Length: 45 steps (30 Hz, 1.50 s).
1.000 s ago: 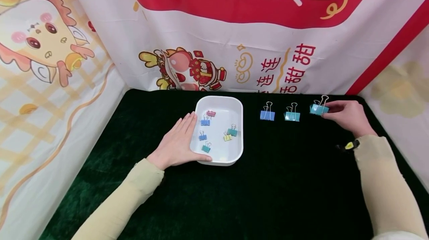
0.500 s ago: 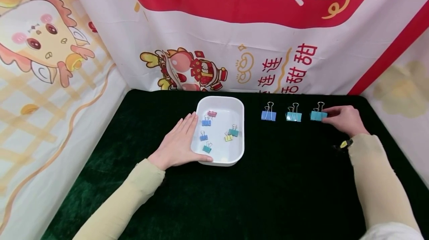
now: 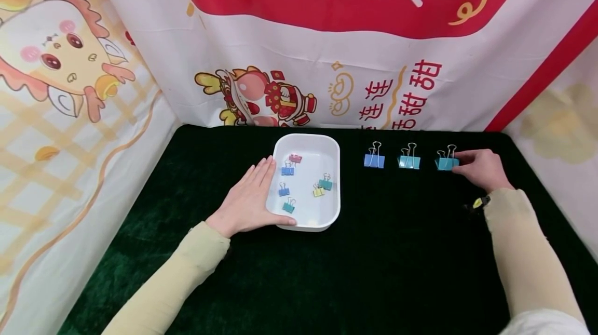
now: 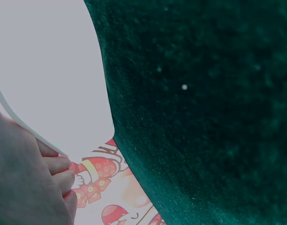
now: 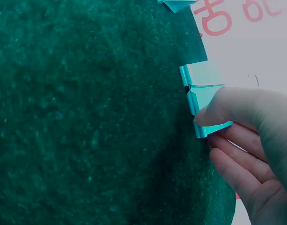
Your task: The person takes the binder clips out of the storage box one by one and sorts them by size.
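Observation:
At the right end of a row, my right hand pinches a large teal binder clip by its side. In the right wrist view, the thumb lies on the face of the binder clip, which stands on the cloth with its handles up. My left hand rests against the left side of a white plastic tub, fingers straight, thumb along the near rim. Inside the tub lie several small binder clips, among them a blue one, a yellow one and a red one.
Two more large binder clips stand left of the held one: a light-blue clip and a blue clip. Dark green velvet cloth covers the table. Printed fabric hangs behind and at both sides.
My right hand has lowered the teal binder clip onto the cloth, bringing it left, then slightly back right, in line with the other two. The left hand stays on the tub.

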Each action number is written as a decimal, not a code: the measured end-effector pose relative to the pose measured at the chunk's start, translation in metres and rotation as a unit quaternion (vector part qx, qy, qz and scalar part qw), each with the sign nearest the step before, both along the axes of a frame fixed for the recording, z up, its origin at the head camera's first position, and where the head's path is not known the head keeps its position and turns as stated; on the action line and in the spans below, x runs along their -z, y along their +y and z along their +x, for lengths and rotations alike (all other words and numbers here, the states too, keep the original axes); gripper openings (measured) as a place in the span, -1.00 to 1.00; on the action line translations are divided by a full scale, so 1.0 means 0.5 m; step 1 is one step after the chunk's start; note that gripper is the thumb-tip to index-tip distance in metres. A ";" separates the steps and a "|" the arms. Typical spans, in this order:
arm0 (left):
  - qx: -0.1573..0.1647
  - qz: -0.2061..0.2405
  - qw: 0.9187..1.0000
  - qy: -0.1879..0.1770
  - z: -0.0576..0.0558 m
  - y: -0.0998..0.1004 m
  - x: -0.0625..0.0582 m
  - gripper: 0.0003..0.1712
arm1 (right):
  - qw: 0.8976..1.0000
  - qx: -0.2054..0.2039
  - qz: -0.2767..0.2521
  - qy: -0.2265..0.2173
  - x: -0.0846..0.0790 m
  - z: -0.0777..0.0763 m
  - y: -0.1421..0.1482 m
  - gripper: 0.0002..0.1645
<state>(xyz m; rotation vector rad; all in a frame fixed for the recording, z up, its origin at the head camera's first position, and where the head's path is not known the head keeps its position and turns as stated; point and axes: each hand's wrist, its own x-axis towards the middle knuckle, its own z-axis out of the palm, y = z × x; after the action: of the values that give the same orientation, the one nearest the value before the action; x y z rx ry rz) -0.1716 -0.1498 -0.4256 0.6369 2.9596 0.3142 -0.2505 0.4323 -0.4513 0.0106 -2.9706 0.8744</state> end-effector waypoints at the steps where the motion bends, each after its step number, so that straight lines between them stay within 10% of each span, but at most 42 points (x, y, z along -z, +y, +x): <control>1: 0.000 0.001 1.000 0.000 0.000 0.000 0.000 0.64 | 1.000 0.001 -0.002 -0.003 0.000 0.001 -0.001 -0.43; 20: 0.006 -0.001 1.000 0.002 -0.001 -0.003 0.000 0.64 | 0.996 0.037 -0.081 -0.008 -0.162 0.023 -0.065 0.10; 45: 0.009 0.006 1.000 0.002 -0.003 -0.003 0.000 0.63 | 0.989 -0.049 -0.135 0.029 -0.261 0.041 -0.265 -0.11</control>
<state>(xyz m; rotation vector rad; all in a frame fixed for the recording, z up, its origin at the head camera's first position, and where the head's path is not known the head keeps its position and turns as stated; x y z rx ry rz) -0.1730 -0.1512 -0.4253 0.6653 2.9555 0.3298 -0.2300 0.3001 -0.3208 0.1722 -2.7934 1.2564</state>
